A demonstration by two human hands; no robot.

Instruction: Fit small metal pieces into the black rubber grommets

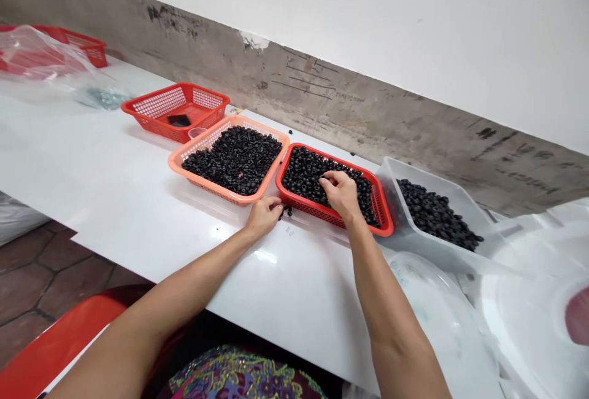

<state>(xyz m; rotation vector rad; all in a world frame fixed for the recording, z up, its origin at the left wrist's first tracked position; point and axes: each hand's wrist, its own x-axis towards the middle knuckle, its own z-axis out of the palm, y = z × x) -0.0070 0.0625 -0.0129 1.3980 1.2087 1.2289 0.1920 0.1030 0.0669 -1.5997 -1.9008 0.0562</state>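
Small black ring-shaped parts point(301, 173) fill a red basket point(385, 224) in front of me. Over that basket is my right hand point(339, 193), thumb and fingertips pinched together among the parts; what they grip is hidden. My left hand point(264, 217) rests low on the table by the front corner between the red basket and an orange basket point(173, 163). Its fingers are closed, and a few loose black parts point(288, 210) lie at the fingertips. I cannot make out what is inside them. Flatter black rings point(239, 159) heap up in the orange basket.
To the right stands a translucent bin point(400, 218) of black parts, near a white round tub point(529, 307). Another red basket point(151, 123) at the left holds a dark flat piece point(179, 121). Plastic bags point(46, 55) lie farther left. A wall point(294, 80) runs behind the table.
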